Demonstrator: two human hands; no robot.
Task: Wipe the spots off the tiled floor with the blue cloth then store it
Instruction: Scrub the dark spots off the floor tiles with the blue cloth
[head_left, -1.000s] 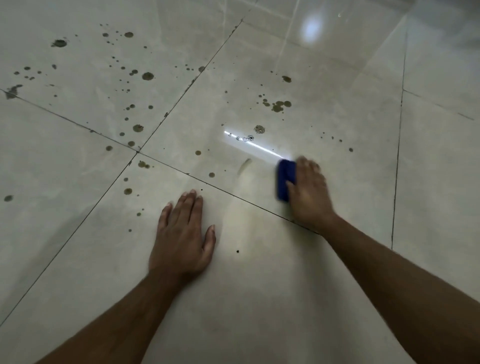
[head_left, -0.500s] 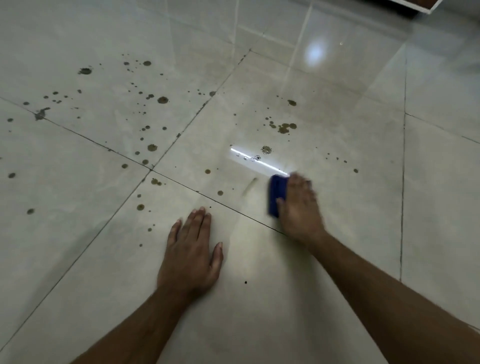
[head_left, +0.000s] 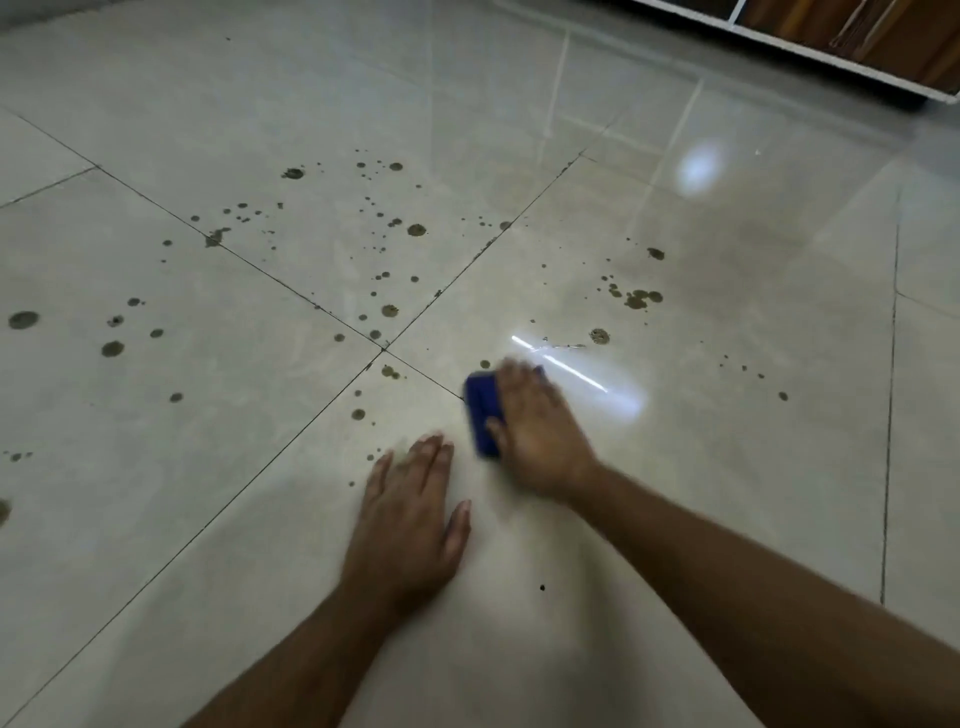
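Compared with the frames taken half a second and one second earlier, the right hand (head_left: 540, 431) and the blue cloth (head_left: 482, 415) beneath it have travelled leftward across the tiled floor (head_left: 727, 467), from beside the bright streak of reflected light (head_left: 566, 366) to the dark grout line (head_left: 426, 376) that runs toward the four-tile junction; the left hand (head_left: 410, 530) has kept its place on the near tile, and the camera now takes in more of the far floor. The right hand lies palm-down on the cloth, fingers extended over it and pressing it flat to the tile; only the cloth's left edge shows past the fingers and thumb, and motion blur hides finer detail of the grasp. The left hand rests flat on the floor with fingers straight and close together, thumb spread to the right, holding nothing. The two hands are near each other but not touching, the left one nearer the viewer. Brown spots (head_left: 415, 229) lie scattered over the tiles to the left and beyond the cloth, with a further cluster (head_left: 639, 299) beyond the reflection and a single small spot (head_left: 485, 364) just past the cloth's far edge. A white-edged wooden furniture base (head_left: 831, 47) crosses the upper right corner.
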